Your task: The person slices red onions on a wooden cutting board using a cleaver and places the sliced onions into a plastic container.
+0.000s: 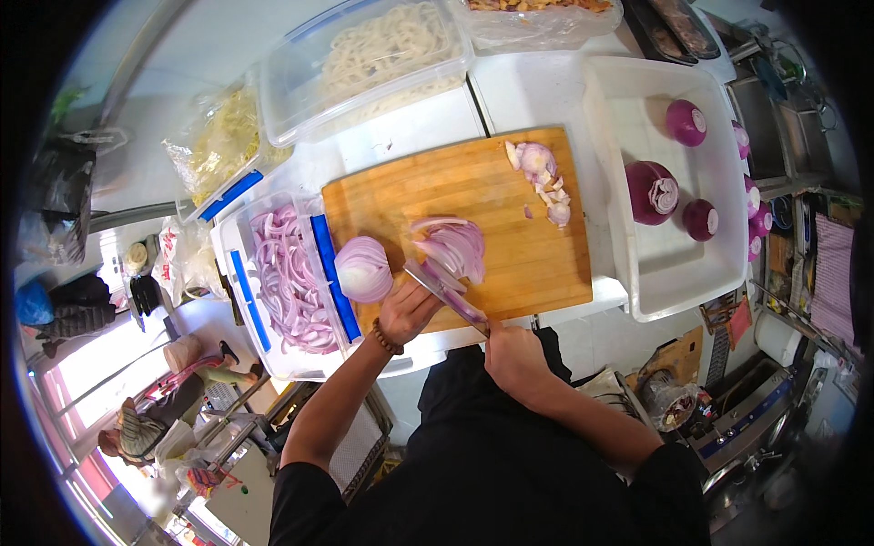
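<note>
My right hand point(517, 362) grips the handle of a kitchen knife point(447, 298) over a wooden cutting board point(526, 269). My left hand point(408, 312), a beaded bracelet on its wrist, has its fingers bent close against the blade, on a red onion piece that hand and knife mostly hide. Just beyond the blade lies a fan of sliced red onion point(454, 249). A peeled onion half point(364, 269) sits at the board's left edge. Onion trimmings point(538, 170) are gathered at its far right corner.
Left of the board, a clear plastic box point(239, 239) holds sliced onion. A white tub point(683, 286) with several red onions stands right. Beyond are a box of noodles point(386, 48), a bag of yellow food point(225, 143) and black trays point(672, 31). A person point(147, 430) is far left.
</note>
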A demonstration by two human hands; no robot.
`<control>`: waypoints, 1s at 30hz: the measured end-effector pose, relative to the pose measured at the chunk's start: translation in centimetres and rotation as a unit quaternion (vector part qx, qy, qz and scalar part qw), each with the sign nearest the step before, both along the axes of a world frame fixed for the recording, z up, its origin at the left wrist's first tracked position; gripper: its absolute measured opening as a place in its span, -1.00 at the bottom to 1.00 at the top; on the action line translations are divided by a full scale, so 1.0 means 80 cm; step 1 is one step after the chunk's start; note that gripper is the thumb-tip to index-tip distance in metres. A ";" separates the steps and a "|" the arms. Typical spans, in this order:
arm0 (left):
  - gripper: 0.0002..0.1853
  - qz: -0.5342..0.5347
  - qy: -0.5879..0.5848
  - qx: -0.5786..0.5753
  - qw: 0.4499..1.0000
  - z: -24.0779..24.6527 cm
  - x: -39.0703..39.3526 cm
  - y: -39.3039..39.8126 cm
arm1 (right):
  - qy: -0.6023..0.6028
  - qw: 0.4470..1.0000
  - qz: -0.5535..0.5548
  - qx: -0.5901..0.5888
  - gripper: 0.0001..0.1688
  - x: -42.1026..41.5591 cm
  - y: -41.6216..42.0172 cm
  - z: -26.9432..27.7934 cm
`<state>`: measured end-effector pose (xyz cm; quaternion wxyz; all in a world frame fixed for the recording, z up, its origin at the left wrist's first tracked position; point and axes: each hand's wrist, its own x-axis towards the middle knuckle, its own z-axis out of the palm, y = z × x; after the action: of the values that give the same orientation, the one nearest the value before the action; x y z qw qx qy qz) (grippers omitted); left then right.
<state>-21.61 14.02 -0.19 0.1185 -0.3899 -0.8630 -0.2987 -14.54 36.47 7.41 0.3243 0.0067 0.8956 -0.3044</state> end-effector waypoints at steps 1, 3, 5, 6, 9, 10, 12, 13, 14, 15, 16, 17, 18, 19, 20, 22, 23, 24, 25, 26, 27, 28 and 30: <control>-0.70 0.001 -0.003 0.002 1.000 -0.003 0.001 0.000 | -0.005 1.000 -0.003 0.007 -0.80 0.000 -0.003 0.000; -0.71 0.010 -0.003 0.018 1.000 -0.007 0.005 0.001 | 0.019 0.999 0.031 0.008 -0.80 -0.010 -0.014 -0.028; -0.72 0.019 0.004 0.025 1.000 -0.005 0.003 0.003 | 0.044 0.999 0.031 0.005 -0.81 -0.034 -0.027 -0.046; -0.72 0.024 0.008 0.022 0.999 -0.003 0.004 0.004 | 0.053 0.998 0.014 0.001 -0.82 -0.046 -0.035 -0.051; -0.72 0.027 0.015 0.021 0.999 -0.007 0.010 0.001 | 0.074 0.997 0.031 -0.012 -0.84 -0.050 -0.035 -0.043; -0.72 0.027 0.018 0.023 0.999 -0.011 0.010 -0.001 | 0.081 0.995 0.048 -0.016 -0.84 -0.051 -0.032 -0.037; -0.72 0.025 0.010 0.020 0.999 -0.019 0.007 -0.003 | 0.073 0.997 0.031 -0.014 -0.84 -0.041 -0.023 -0.010; -0.72 0.023 0.005 0.019 1.000 -0.018 0.005 -0.003 | 0.069 0.997 0.022 -0.013 -0.84 -0.035 -0.020 0.001; -0.72 0.019 0.009 0.012 1.000 -0.015 0.006 -0.003 | 0.062 0.998 0.015 -0.015 -0.84 -0.024 -0.017 0.002; -0.71 0.014 0.015 0.005 1.000 -0.010 0.005 -0.004 | 0.056 0.998 0.008 -0.018 -0.83 -0.015 -0.013 0.003; -0.71 0.009 0.020 -0.002 1.000 -0.007 0.004 -0.004 | 0.049 0.999 0.000 -0.021 -0.82 -0.009 -0.011 0.004; -0.70 0.008 0.022 0.001 1.000 -0.008 0.005 -0.004 | 0.033 0.999 -0.001 -0.018 -0.82 -0.006 -0.009 0.004; -0.69 0.006 0.024 0.003 1.000 -0.009 0.005 -0.005 | 0.018 1.000 -0.004 -0.015 -0.82 -0.004 -0.008 0.006; -0.69 0.005 0.026 0.006 1.000 -0.010 0.005 -0.006 | 0.002 1.000 -0.006 -0.012 -0.82 -0.004 -0.008 0.007; -0.69 0.007 0.028 0.011 1.000 -0.012 0.005 -0.006 | 0.013 1.000 -0.009 -0.006 -0.83 -0.004 -0.010 0.003; -0.68 0.009 0.030 0.020 0.999 -0.012 0.008 -0.006 | 0.034 0.999 -0.018 0.004 -0.83 -0.003 -0.019 -0.015; -0.68 0.015 0.024 0.023 0.999 -0.013 0.010 -0.006 | 0.039 0.999 -0.014 0.000 -0.83 -0.007 -0.025 -0.029; -0.68 0.022 0.020 0.027 0.999 -0.014 0.011 -0.005 | 0.046 0.999 -0.008 -0.004 -0.84 -0.017 -0.032 -0.046; -0.68 0.028 0.017 0.030 0.999 -0.012 0.011 -0.004 | 0.053 0.999 -0.004 -0.008 -0.84 -0.029 -0.038 -0.051; -0.69 0.028 0.018 0.032 0.999 -0.010 0.011 -0.002 | 0.047 0.999 -0.008 -0.003 -0.85 -0.038 -0.042 -0.054; -0.69 0.028 0.020 0.035 0.999 -0.009 0.008 0.000 | 0.043 0.999 -0.011 0.002 -0.85 -0.049 -0.047 -0.055; -0.70 0.028 0.023 0.038 0.999 -0.007 0.005 0.000 | 0.038 0.999 -0.014 0.008 -0.84 -0.055 -0.049 -0.052; -0.70 0.019 0.029 0.029 0.999 -0.014 0.008 -0.006 | 0.053 0.998 0.013 0.009 -0.85 -0.052 -0.039 -0.035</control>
<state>-21.00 13.56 -1.32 0.1607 -0.3779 -0.8574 -0.3101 -18.68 33.35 4.60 0.2804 -0.0182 0.9142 -0.2919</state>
